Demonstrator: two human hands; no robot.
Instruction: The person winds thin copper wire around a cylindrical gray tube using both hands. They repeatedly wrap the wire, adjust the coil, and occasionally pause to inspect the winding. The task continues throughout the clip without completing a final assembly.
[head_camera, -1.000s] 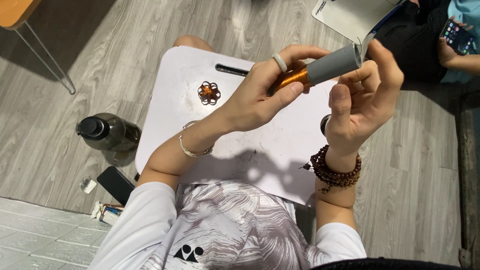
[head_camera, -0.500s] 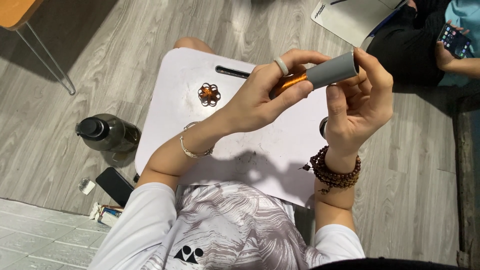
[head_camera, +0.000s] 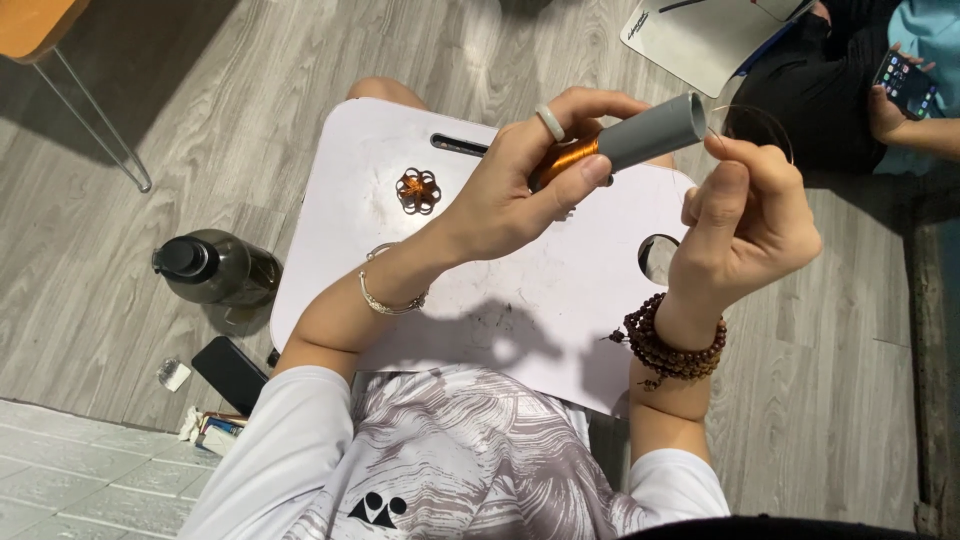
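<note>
A lap tray lies across my knees, with a slot near its far edge and a round hole toward its right side. A small flower-shaped coil rests on the tray, left of my left hand. That hand is raised above the tray's far half and grips a tube wound with wire, the tube's open end pointing right. My right hand is just right of the tube, above the hole, pinching a loop of wire. On the floor to my left stands a bottle, with a phone nearer me. Far right, another person's hand holds a second phone; a notebook lies left of it.
</note>
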